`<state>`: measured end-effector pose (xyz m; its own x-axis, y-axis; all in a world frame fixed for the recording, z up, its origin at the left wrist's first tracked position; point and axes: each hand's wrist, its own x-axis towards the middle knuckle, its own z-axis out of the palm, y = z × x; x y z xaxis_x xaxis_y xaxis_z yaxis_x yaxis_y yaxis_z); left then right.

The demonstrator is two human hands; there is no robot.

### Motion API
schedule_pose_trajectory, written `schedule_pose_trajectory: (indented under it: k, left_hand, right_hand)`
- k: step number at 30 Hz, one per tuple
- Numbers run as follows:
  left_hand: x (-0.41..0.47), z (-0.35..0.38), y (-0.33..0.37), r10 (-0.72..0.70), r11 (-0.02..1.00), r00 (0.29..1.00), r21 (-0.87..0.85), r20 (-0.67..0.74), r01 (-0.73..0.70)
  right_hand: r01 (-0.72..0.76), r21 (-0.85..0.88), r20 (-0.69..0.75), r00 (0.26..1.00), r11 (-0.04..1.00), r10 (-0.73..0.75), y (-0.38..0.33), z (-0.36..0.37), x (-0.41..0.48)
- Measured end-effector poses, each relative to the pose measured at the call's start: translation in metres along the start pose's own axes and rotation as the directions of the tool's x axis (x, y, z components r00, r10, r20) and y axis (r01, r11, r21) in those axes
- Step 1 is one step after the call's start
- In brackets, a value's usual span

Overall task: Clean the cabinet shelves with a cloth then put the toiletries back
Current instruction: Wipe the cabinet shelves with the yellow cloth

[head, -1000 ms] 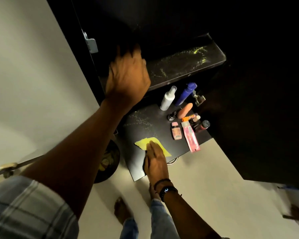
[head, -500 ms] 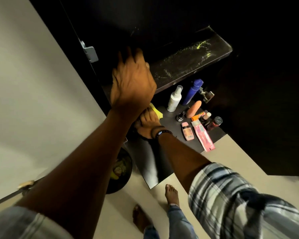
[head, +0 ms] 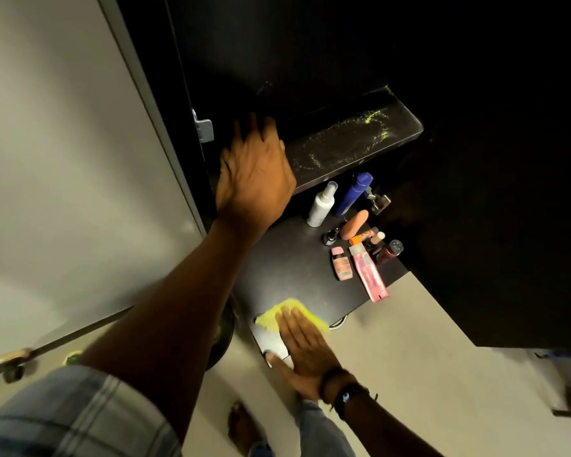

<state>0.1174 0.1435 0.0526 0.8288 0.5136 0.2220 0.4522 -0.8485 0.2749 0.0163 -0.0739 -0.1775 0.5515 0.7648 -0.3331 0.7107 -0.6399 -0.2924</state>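
My right hand [head: 302,351] lies flat, fingers straight, pressing a yellow cloth [head: 271,316] onto the front left corner of the lower black shelf [head: 287,262]. My left hand [head: 254,176] rests on the left end of the upper black shelf [head: 360,143], fingers reaching into the dark; that shelf shows yellowish smear marks. At the lower shelf's right side stand and lie several toiletries: a white spray bottle [head: 322,204], a blue bottle [head: 353,192], an orange tube [head: 353,224], a small pink bottle [head: 341,262] and a pink tube [head: 370,273].
The cabinet's dark door or side panel [head: 491,225] hangs at the right. A grey hinge [head: 202,127] sits on the cabinet's left frame beside a pale wall. A dark round bin [head: 223,338] stands on the floor under my left arm. My bare foot [head: 243,427] shows below.
My right hand has drawn the yellow cloth from the back left of the lower shelf, under my left hand, out to its front corner. My left hand stays on the upper shelf.
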Motion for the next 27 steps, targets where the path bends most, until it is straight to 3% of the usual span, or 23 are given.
schedule_pose_trajectory:
  k: [2,6,10,12,14,18,22,27]
  left_hand:
    - [0.001,0.0,-0.001,-0.009,1.0,1.0,-0.005,0.008,0.009]
    - [0.003,0.002,-0.001,-0.032,0.999,0.999,0.003,0.032,0.032]
    - [0.004,0.005,0.0,-0.023,1.0,0.999,0.021,0.033,0.023]
    - [0.004,0.004,0.0,-0.026,0.999,0.999,0.022,0.027,0.025]
    - [0.003,0.004,0.0,-0.03,0.999,0.999,0.034,0.017,0.029]
    - [0.001,0.003,0.002,-0.014,0.999,1.0,0.031,0.003,0.014]
    - [0.001,0.002,0.003,-0.012,0.999,1.0,0.037,0.002,0.012]
    - [0.002,0.002,0.001,-0.022,0.999,1.0,0.028,-0.006,0.022]
  right_hand:
    - [-0.058,-0.029,-0.087,0.995,0.998,0.056,0.002,-0.022,0.037]
    - [-0.152,0.076,-0.01,0.988,0.985,0.153,0.014,-0.065,0.138]
    - [-0.177,-0.02,0.087,0.98,0.984,0.178,0.011,-0.075,0.211]
    - [-0.15,0.052,0.077,0.986,0.987,0.146,-0.005,-0.073,0.199]
    - [-0.063,0.187,-0.039,0.997,0.98,0.072,-0.02,-0.059,0.162]
    - [0.089,0.123,-0.103,0.992,0.988,-0.076,-0.027,-0.006,0.061]
    - [0.051,0.077,-0.05,0.998,0.996,-0.047,-0.017,0.015,-0.023]
    - [-0.043,0.036,-0.086,0.995,0.998,0.046,0.016,-0.006,0.018]
